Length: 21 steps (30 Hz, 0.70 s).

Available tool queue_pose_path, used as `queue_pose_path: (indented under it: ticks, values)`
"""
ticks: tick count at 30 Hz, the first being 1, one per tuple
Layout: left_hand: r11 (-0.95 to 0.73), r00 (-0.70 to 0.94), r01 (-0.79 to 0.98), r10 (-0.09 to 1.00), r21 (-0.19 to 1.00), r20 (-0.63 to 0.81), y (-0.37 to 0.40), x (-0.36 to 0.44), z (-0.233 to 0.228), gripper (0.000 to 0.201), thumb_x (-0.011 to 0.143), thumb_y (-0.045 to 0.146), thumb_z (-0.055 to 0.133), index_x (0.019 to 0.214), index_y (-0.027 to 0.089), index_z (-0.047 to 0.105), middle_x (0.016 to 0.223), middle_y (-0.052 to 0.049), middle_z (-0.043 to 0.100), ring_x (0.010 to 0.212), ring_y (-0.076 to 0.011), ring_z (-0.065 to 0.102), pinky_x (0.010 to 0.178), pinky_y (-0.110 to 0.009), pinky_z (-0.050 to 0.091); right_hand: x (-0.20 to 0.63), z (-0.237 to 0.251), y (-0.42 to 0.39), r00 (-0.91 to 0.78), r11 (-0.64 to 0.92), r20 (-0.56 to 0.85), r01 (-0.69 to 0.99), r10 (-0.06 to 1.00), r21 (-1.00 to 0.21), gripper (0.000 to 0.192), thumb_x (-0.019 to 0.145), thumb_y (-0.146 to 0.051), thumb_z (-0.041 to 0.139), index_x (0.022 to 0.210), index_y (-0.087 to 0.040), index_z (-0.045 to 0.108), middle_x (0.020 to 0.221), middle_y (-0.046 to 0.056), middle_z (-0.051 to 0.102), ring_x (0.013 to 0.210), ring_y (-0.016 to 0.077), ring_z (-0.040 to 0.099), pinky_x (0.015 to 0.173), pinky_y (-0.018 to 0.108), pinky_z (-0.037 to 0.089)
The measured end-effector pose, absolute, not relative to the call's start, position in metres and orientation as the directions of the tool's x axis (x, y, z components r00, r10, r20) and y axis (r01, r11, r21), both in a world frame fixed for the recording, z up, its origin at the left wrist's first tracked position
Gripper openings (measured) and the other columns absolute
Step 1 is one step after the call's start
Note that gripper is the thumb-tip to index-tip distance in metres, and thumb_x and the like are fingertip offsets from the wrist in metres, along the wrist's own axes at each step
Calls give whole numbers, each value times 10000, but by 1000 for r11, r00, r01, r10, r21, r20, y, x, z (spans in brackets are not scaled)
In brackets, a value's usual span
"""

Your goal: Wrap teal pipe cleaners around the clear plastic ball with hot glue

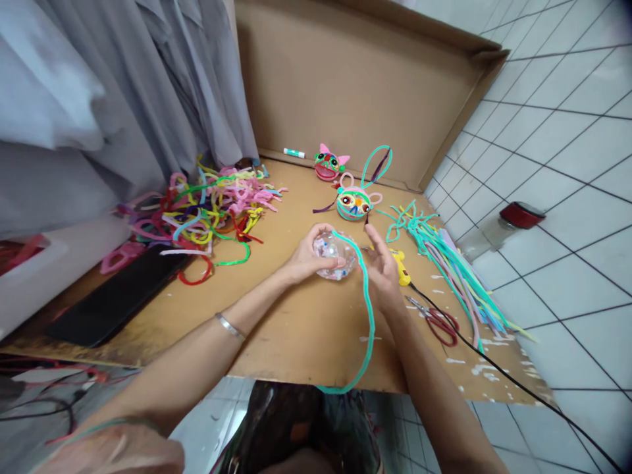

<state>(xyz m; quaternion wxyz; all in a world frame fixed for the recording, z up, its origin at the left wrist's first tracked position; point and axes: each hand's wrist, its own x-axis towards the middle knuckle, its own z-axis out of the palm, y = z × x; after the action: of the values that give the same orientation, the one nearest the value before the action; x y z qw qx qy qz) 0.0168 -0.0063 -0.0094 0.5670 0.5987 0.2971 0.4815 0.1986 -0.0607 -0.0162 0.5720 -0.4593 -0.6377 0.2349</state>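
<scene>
My left hand [307, 258] is closed around a clear plastic ball [334, 268] with small coloured bits showing in it. A turquoise pipe cleaner [369, 316] lies over the top of the ball, and its long tail curves down past the table's front edge. To the right of the ball, my right hand [384, 266] is held with its fingers stretched and apart, nothing visible in it. Just beyond that hand lies a yellow hot glue gun [402, 266], partly hidden by it.
Two decorated animal-face balls, one with pink ears [326, 168] and one with loops [353, 204], stand behind. A tangle of pipe cleaners [222, 204] and a black phone [118, 293] are left. Red-handled scissors [441, 325], straight pipe cleaners [454, 270] and a black cord [513, 378] lie right.
</scene>
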Motion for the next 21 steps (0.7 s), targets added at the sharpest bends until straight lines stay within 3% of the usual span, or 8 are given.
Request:
queue_pose_path:
  ticks: [2,5,9,12,16,21]
  values:
    - [-205,333,-141,912,969,241,-4,16,-11,681,474,304,859,1044,194,501,996,5,568,843,-134,558,822,-256,459,213,-12,-58,284,385,532,440,798,-811,510,815,-405,604,1293,-229,583,1358,106,600,1281,266,535,1091,475,406]
    - [-233,315,-73,917,970,244,-1,15,-14,688,479,320,853,1061,194,510,1013,-1,571,875,-152,561,845,-273,461,234,-5,-55,456,65,549,726,700,-685,402,837,-423,546,1115,-150,645,1154,152,663,1121,285,587,998,471,443]
    - [-244,346,-46,906,969,244,-2,17,-18,697,496,339,854,1082,194,505,992,-4,574,854,-153,564,820,-278,466,243,2,-57,476,-395,318,873,820,-288,515,885,-543,501,1079,-88,646,1121,228,663,1085,347,600,920,465,449]
    - [-231,367,-56,900,971,236,-6,20,-17,705,491,335,853,1083,188,499,973,-1,577,832,-147,565,794,-271,470,238,3,-58,486,-478,196,874,851,-91,677,874,-639,494,1158,-38,621,1173,267,640,1099,378,613,882,454,468]
    - [-218,387,-49,896,975,220,-12,22,-13,703,477,324,842,1071,190,490,989,-4,590,850,-156,578,816,-283,477,239,0,-56,533,-535,185,844,826,-42,695,847,-618,558,1187,-15,616,1192,267,643,1125,382,619,887,451,486]
    - [-214,394,-24,896,977,206,-15,24,-14,721,473,321,850,1086,190,493,990,-6,594,845,-161,589,806,-293,489,253,-8,-53,554,-538,153,832,818,-139,540,821,-521,592,1113,-75,673,1144,225,686,1096,349,646,831,388,495]
